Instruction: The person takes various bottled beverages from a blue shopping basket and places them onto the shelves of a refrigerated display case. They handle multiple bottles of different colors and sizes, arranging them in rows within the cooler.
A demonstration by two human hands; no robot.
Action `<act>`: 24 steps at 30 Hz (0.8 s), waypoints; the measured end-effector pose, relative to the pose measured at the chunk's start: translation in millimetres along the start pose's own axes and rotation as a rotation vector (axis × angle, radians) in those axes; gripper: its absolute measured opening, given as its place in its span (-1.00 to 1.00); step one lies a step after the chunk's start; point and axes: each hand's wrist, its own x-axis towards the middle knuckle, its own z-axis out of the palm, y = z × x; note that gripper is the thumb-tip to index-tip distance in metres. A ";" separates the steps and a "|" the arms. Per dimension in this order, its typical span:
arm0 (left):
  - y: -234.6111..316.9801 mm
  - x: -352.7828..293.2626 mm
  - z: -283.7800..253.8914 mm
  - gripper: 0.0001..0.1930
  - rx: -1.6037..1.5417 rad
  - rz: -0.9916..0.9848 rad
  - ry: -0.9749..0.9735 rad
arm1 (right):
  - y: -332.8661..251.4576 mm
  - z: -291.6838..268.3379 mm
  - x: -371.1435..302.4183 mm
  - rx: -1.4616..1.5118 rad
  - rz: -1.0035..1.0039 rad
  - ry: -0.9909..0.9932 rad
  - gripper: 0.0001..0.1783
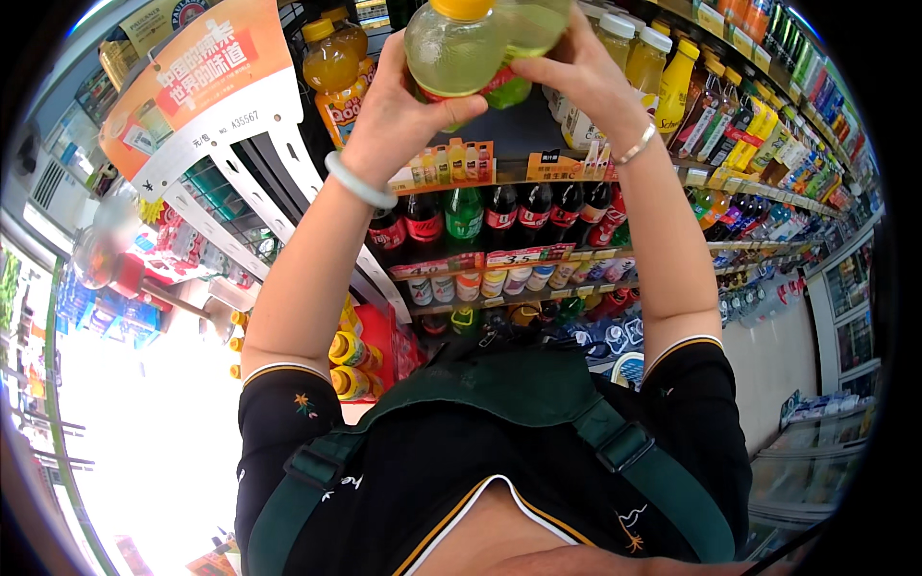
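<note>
Both my arms reach up to the upper shelf of a drinks display. My left hand (396, 113) is wrapped round a juice bottle (449, 56) with pale green liquid and a yellow cap. Right beside it, my right hand (588, 84) grips a second pale green juice bottle (534, 31), whose top runs out of the picture. The two bottles overlap in view, held above the dark shelf board (514, 130). Left of my left hand stand orange juice bottles (331, 72) with orange caps. Bottles with white caps (615, 38) stand just beyond my right hand.
Cola bottles (533, 206) and a green soda bottle (464, 216) line the shelf below, behind price strips (528, 257). A white slotted display panel (226, 144) juts out at left. Yellow-capped bottles (355, 365) stand lower left. More drinks shelves (759, 144) curve away right.
</note>
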 end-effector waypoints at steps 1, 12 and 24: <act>-12.8 3.1 -2.9 -0.31 0.009 -0.009 0.035 | 2.3 0.9 10.4 0.049 0.073 0.005 -0.61; -67.1 15.9 -5.4 -0.41 0.067 -0.457 0.116 | 126.0 -74.7 45.6 -0.408 -0.023 -0.129 -0.15; -71.7 1.9 3.2 -0.23 0.375 -0.430 0.150 | 144.5 -93.9 47.1 -0.816 0.009 -0.268 -0.39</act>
